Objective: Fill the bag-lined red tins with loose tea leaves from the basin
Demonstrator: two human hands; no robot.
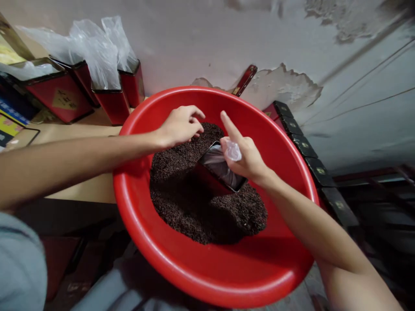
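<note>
Loose dark dried tea leaves lie heaped in a large red plastic basin. A dark red rectangular tin sits tilted among the leaves, its mouth facing up and lined with a clear plastic bag. My right hand is at the tin's mouth, closed on bunched film of the bag, with the index finger pointing up and away. Above the far left of the heap, my left hand hovers apart from the tin. Its fingers are loosely bent and apart, with nothing visible in them.
Several red tins with plastic bags sticking out stand on a table at the left. Dark-lidded tins line the right side behind the basin. A narrow red tin shows beyond the far rim, against a peeling wall.
</note>
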